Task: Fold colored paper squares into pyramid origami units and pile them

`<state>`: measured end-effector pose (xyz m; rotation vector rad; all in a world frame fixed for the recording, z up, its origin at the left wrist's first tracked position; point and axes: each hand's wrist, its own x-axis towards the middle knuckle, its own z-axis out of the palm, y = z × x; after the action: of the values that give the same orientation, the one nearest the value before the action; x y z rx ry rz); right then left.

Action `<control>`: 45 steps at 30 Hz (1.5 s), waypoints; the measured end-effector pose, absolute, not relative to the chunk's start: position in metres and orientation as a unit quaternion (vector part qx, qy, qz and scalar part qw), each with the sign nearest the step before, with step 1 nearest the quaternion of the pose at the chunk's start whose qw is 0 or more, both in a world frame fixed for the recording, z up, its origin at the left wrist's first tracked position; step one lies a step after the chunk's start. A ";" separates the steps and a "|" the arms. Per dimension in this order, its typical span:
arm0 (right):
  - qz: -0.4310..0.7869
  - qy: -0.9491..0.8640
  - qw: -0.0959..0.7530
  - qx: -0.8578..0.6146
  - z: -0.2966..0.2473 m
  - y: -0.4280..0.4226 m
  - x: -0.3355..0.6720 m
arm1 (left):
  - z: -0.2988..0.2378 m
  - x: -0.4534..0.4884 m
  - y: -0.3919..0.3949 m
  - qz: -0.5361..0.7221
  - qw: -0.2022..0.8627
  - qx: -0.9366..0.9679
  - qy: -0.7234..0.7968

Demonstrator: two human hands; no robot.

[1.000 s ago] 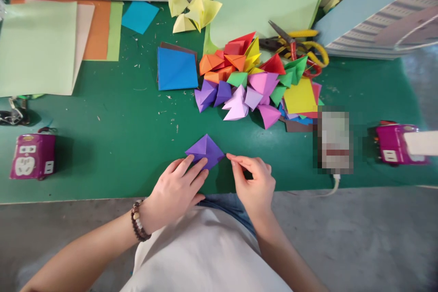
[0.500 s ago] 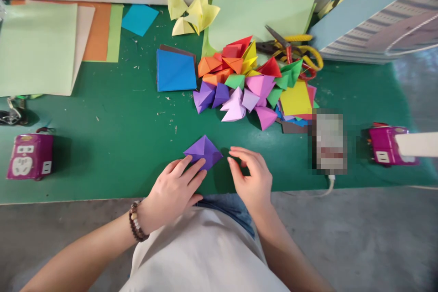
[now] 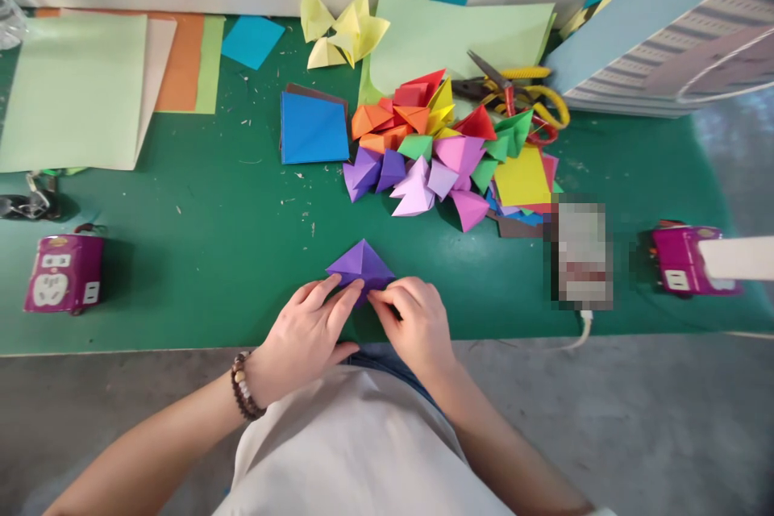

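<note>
At the far left of the green table (image 3: 199, 258), a magenta power strip (image 3: 64, 274) sits near the edge, and beyond it lie overlapping sheets of pale green and orange paper (image 3: 76, 93) with a loose teal square (image 3: 252, 40) beside them. My left hand (image 3: 305, 334), a bead bracelet (image 3: 243, 387) at its wrist, lies against the folded purple paper (image 3: 361, 272), which rests on the table just in front of my body. The left fingers (image 3: 335, 298) are spread across that paper's left side, pressing it down; I can't quite tell from here whether the thumb is tucked beneath. Further up sits a stack of blue squares (image 3: 313, 127). My right hand (image 3: 414, 326) is closed in a light pinch, its fingers (image 3: 384, 298) gripping the paper's lower right edge. The paper is light and thin but crisp, so it will crease easily and slide if left unpinned; the folded edges give the surest hold. Above it spreads a heap of multicoloured origami units (image 3: 411, 145), with yellow-handled scissors (image 3: 508, 89) behind. To the right stand a pixelated object (image 3: 580, 254) and a second magenta power strip (image 3: 683, 262).
</note>
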<state>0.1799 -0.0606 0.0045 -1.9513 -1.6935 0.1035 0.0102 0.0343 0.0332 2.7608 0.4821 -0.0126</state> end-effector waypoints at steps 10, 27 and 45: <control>0.103 -0.523 0.315 -0.785 0.012 -0.055 0.197 | 0.029 0.004 0.037 0.022 0.214 0.962 0.169; 0.127 -0.590 0.482 -0.635 0.155 0.037 0.238 | 0.151 0.061 0.108 0.294 0.404 0.807 0.314; -0.036 -0.633 0.481 -0.605 0.154 0.083 0.238 | 0.163 0.095 0.155 0.449 0.514 0.646 0.341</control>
<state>0.2377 0.0834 0.1536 -1.4762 -1.5448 -0.0879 0.0951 0.1549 0.1633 1.5531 0.8200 1.0791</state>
